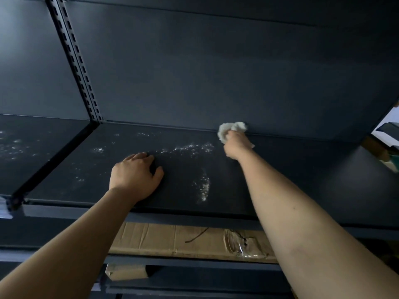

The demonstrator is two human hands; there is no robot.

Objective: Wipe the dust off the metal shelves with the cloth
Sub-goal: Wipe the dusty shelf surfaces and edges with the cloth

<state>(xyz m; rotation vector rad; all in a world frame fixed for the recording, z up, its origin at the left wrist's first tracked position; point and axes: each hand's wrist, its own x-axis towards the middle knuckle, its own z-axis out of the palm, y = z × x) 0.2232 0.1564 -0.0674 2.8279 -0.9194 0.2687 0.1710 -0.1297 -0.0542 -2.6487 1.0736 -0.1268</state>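
Note:
A dark metal shelf runs across the view, with pale dust patches along its middle and a streak nearer the front. A crumpled white cloth is pressed against the shelf's back edge, where it meets the rear panel. My right hand is shut on that cloth, arm stretched far in. My left hand lies flat on the shelf near the front, palm down, fingers slightly spread, holding nothing.
A slotted upright post divides this bay from the left bay, which is dusty too. A flattened cardboard box lies on the shelf below. Another small carton sits lower still. Some objects show at the right edge.

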